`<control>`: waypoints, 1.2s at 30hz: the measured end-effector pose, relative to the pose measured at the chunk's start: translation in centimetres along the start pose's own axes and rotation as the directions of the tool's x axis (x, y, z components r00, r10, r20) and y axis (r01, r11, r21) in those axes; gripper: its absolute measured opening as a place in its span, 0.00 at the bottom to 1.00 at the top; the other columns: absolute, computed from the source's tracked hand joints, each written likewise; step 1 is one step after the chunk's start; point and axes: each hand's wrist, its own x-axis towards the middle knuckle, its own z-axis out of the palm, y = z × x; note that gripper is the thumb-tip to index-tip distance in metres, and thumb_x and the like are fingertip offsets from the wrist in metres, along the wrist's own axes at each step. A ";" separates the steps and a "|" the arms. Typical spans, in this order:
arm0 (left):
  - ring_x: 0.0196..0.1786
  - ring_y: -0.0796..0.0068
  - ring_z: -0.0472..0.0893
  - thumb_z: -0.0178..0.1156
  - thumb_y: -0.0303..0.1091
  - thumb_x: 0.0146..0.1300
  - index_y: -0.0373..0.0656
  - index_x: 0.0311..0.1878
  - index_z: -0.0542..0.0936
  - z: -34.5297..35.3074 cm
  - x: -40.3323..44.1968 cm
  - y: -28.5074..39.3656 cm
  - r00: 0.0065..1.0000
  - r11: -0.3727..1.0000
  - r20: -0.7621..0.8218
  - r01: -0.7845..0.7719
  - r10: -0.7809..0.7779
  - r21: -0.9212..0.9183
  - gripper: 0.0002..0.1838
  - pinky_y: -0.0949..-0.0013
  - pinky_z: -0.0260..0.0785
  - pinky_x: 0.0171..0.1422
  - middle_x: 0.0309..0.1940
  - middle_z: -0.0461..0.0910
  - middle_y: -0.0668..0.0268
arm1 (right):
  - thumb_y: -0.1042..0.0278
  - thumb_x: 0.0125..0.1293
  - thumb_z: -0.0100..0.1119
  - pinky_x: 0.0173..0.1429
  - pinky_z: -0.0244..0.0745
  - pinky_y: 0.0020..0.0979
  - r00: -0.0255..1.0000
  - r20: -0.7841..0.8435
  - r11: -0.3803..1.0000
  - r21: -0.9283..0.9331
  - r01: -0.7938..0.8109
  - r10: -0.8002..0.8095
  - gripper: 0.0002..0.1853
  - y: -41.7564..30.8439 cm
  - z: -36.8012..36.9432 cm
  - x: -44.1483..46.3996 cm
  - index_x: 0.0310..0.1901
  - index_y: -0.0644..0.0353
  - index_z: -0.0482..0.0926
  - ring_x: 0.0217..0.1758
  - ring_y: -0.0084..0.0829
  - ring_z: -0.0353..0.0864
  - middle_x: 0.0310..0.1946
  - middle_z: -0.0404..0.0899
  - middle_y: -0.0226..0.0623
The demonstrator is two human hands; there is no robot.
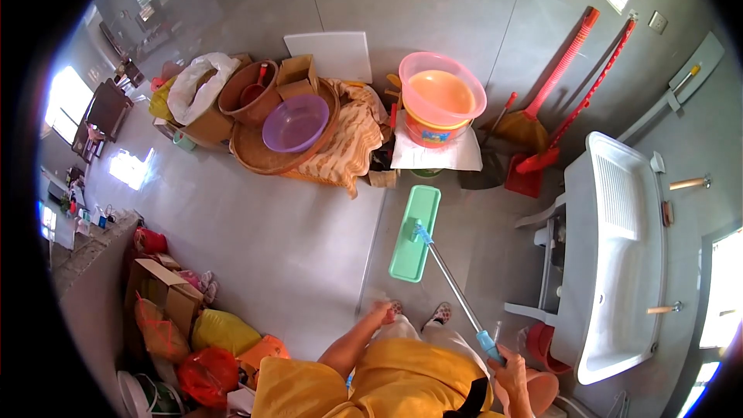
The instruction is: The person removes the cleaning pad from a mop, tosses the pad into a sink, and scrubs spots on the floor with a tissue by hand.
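My right hand is wrapped round the blue grip of a flat mop at the lower right. The mop's silver pole slants up and left to a green rectangular head, which lies on the grey floor. A blue joint ties pole and head together. My left hand hangs by my left leg, apart from the mop; its fingers look curled in, with nothing visible in them. Just beyond it show my patterned shoes.
Along the wall stand a pink basin on a bucket, a purple basin in a woven tray, and brooms with a red dustpan. On the right is a white sink. Boxes and bags crowd the lower left.
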 end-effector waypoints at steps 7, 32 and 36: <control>0.22 0.65 0.77 0.57 0.33 0.57 0.40 0.35 0.75 1.1 -1.8 0.3 0.999 0.999 -0.045 -0.014 0.017 0.053 0.07 0.58 0.77 0.25 0.23 0.76 0.59 | 0.65 0.49 0.67 0.48 0.74 0.34 0.998 -0.016 0.998 -0.029 0.056 -0.057 0.24 -0.5 0.4 -0.3 0.50 0.62 0.77 0.45 0.47 0.80 0.42 0.78 0.53; 0.37 0.60 0.79 0.61 0.45 0.57 0.42 0.50 0.67 0.2 1.5 2.3 0.995 0.992 -0.097 -0.043 0.031 -0.120 0.23 0.53 0.77 0.37 0.38 0.75 0.55 | 0.69 0.50 0.66 0.43 0.74 0.30 1.000 0.027 0.997 0.083 -0.009 0.007 0.23 -1.5 -0.4 -1.8 0.49 0.67 0.76 0.35 0.39 0.83 0.35 0.81 0.52; 0.56 0.59 0.70 0.63 0.47 0.55 0.45 0.57 0.63 1.6 -1.8 7.4 0.975 0.968 -0.209 -0.122 0.075 -0.221 0.31 0.50 0.71 0.52 0.54 0.67 0.57 | 0.72 0.52 0.65 0.33 0.73 0.26 0.986 0.117 0.963 0.227 -0.143 0.119 0.22 -5.2 -2.5 -3.3 0.50 0.66 0.76 0.23 0.26 0.78 0.26 0.79 0.42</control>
